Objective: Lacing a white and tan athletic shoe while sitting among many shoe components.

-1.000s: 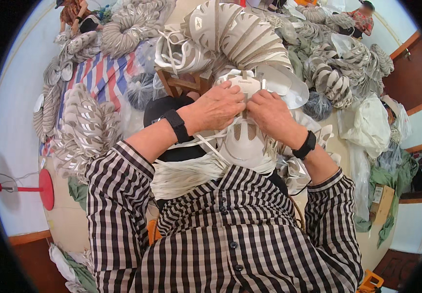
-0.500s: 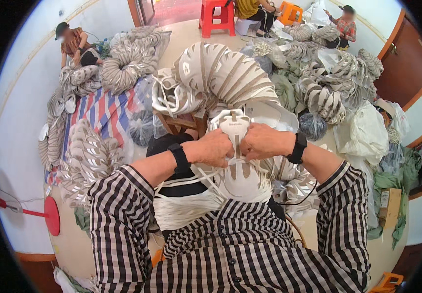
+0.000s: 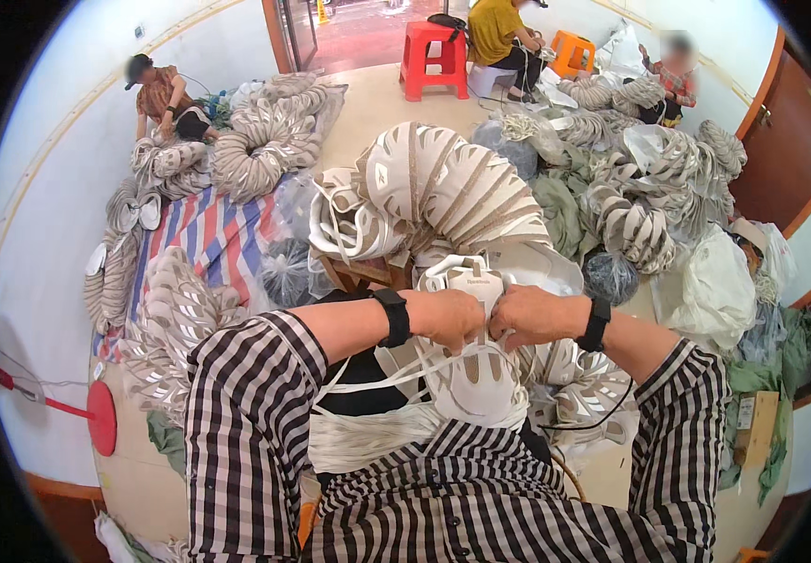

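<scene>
A beige and white shoe upper (image 3: 474, 387) rests in front of my body, toe toward me and pale tongue (image 3: 474, 283) pointing away. My left hand (image 3: 448, 319) is closed at the left side of its lacing opening, and my right hand (image 3: 542, 314) pinches at the right side. White shoelace (image 3: 382, 383) crosses the upper beneath the fingers and trails off to the left. Both hands seem to grip it, though the fingertips are partly hidden. A bundle of white laces (image 3: 373, 439) lies across my lap.
Just beyond stands a curved row of nested shoe uppers (image 3: 452, 183), beside a laced upper (image 3: 344, 220) on a wooden stool (image 3: 363, 272). More uppers (image 3: 175, 324) are heaped left, others (image 3: 579, 399) right. Plastic bags (image 3: 711, 281) lie right. Several people sit farther back, near a red stool (image 3: 435, 61).
The view has shifted, so the scene sits lower and more to the right. My hands stay at the lacing opening, with the right fingers curled lower. The trailing lace now stretches farther left.
</scene>
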A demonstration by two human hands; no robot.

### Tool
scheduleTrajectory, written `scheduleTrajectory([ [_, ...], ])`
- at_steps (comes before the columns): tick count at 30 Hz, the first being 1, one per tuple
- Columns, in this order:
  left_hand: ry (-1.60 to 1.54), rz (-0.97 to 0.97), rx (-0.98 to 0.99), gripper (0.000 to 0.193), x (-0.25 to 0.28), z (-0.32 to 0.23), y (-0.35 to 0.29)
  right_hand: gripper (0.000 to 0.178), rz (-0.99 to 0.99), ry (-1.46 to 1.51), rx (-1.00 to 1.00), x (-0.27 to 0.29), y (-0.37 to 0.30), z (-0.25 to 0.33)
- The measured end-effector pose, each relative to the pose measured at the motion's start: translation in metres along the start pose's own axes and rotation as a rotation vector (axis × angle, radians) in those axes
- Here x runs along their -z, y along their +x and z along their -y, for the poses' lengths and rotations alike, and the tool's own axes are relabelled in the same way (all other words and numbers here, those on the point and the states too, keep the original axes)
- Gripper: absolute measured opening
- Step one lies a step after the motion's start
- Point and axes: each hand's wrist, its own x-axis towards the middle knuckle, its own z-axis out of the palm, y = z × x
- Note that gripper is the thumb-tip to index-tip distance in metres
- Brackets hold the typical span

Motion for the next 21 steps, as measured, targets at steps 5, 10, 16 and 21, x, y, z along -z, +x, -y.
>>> scheduleTrajectory([
  [5, 0.207, -0.258, -0.078, 0.015, -0.027, 0.001, -0.006, 0.027, -0.075, -0.047, 0.125, -0.003, -0.006, 0.003],
  [10, 0.282, -0.32, -0.083, 0.012, -0.042, 0.004, -0.004, 0.023, -0.182, -0.04, 0.14, -0.006, -0.013, 0.005],
  [16, 0.254, -0.535, -0.128, 0.006, -0.058, 0.008, -0.011, 0.022, -0.301, -0.052, 0.176, -0.013, -0.01, 0.004],
  [21, 0.359, -0.516, -0.08, 0.006, -0.056, -0.004, -0.011, 0.015, -0.258, -0.022, 0.107, -0.018, -0.009, -0.002],
])
